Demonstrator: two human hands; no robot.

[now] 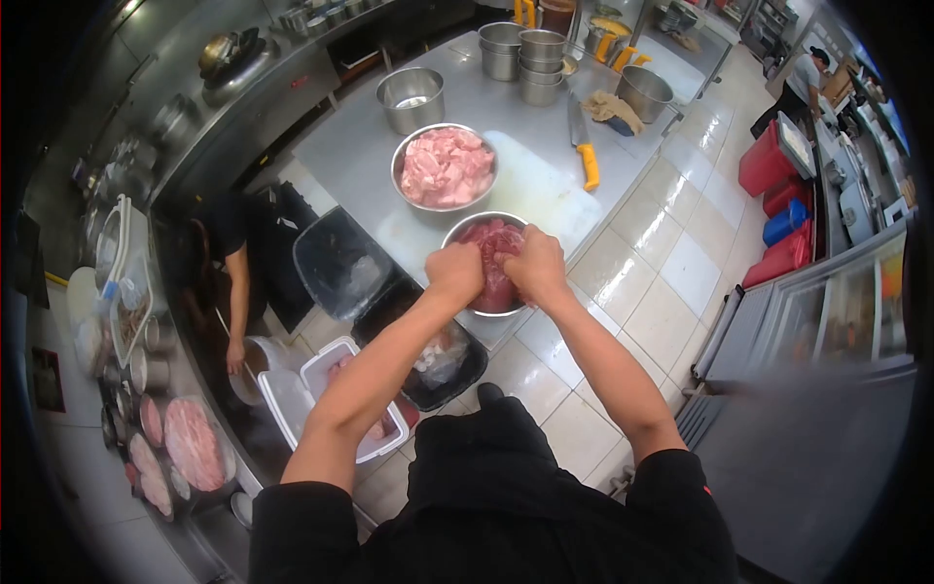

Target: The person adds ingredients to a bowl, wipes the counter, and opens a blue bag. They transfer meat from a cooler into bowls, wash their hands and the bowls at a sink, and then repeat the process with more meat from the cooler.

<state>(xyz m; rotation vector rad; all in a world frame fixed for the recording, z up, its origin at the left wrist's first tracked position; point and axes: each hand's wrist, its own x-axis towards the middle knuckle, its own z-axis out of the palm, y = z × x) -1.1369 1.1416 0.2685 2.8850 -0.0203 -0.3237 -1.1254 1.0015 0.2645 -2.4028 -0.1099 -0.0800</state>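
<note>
A round metal bowl [474, 225] of dark red raw meat [496, 292] is in front of me at the near edge of the steel table. My left hand [454, 273] is closed at its left rim, with the thumb side over the meat. On the opposite side, my right hand [537, 265] is closed at the rim, its thumb reaching in against the meat. Most of the fingertips are hidden. Just beyond stands a larger bowl of pale pink meat pieces [448, 167], beside a white cutting board [545, 185].
A yellow-handled knife [588, 165] and a brown cloth [613, 112] lie at the right. Metal pots [411, 97] stand farther back. Below left are a black tub [457, 384] and a white container [394, 443]. A co-worker's arm [238, 302] works at the left.
</note>
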